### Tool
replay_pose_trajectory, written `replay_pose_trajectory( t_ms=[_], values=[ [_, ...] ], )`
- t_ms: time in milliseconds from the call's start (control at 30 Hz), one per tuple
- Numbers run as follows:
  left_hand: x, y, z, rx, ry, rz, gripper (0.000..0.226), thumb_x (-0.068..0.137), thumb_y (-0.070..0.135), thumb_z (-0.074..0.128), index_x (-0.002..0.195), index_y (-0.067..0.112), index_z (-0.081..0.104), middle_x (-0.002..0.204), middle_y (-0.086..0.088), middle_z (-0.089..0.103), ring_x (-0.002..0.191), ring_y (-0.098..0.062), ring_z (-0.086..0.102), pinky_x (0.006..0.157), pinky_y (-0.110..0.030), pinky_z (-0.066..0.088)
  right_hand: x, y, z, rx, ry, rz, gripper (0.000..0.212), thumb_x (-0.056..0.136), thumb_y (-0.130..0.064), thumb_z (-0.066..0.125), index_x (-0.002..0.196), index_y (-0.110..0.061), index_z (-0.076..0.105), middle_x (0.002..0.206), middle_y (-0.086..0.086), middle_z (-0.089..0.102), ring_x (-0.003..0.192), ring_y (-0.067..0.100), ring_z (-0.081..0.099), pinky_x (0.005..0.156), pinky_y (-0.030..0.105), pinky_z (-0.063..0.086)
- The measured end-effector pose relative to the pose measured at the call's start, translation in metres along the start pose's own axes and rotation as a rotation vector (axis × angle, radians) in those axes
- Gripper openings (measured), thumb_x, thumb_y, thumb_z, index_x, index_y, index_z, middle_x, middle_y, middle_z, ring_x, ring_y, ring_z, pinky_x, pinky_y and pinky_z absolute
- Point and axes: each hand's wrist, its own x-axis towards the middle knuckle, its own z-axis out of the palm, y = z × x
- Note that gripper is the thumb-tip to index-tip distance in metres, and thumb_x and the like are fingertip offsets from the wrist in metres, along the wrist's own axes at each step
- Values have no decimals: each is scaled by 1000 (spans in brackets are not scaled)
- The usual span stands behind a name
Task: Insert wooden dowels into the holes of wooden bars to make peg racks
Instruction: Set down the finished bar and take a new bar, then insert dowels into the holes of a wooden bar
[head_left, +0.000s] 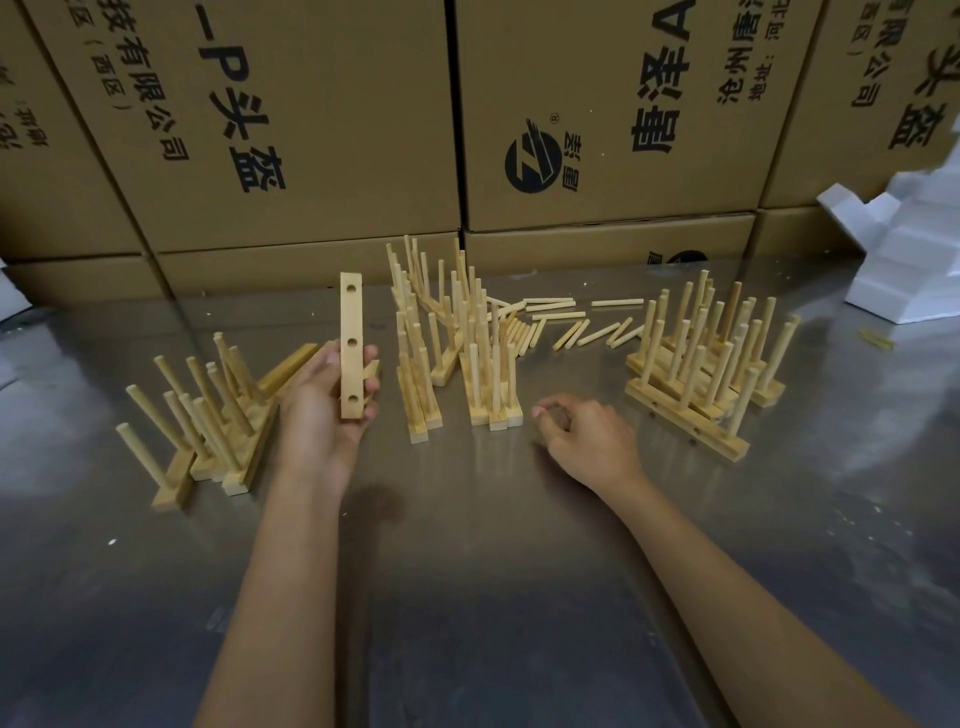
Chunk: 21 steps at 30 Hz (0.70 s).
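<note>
My left hand (317, 415) grips a wooden bar (351, 332) upright above the table; three empty holes face me. My right hand (587, 436) hovers low over the table right of centre with fingers loosely curled and nothing in it. Loose dowels (571, 325) lie scattered behind the middle group of finished racks (457, 353). More finished racks stand at the left (208, 426) and at the right (711, 364). A few bare bars (291, 366) lie just behind my left hand.
The work surface is a shiny metal table (467, 571). Stacked cardboard boxes (363, 130) form a wall along its far edge. White foam pieces (909, 244) sit at the far right.
</note>
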Motion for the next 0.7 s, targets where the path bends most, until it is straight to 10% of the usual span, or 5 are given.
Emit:
replay_pose_trajectory(
  t_ms=[233, 433, 700],
  values=[
    [-35, 7, 38, -199, -369, -36, 37, 101, 14, 38, 134, 15, 55, 87, -5, 68, 59, -15, 58, 45, -22, 46, 2, -1, -2, 177, 93, 84, 18, 96, -22, 56, 105, -20, 72, 60, -12, 56, 57, 2, 50, 51, 23, 34],
    [-59, -40, 76, 80, -626, -237, 29, 106, 31, 37, 121, 10, 51, 70, 1, 55, 46, -9, 49, 33, -19, 36, 2, 5, -15, 244, 283, 124, 29, 92, 0, 51, 113, -6, 70, 109, 7, 67, 98, 18, 60, 79, 17, 36],
    [-43, -113, 94, 488, -406, -144, 15, 105, 28, 47, 113, 34, 59, 77, -9, 54, 48, -12, 55, 43, -29, 49, 32, 13, -17, 145, 83, 161, 54, 87, 6, 53, 139, -10, 51, 140, 10, 52, 132, 24, 47, 109, 32, 36]
  ],
)
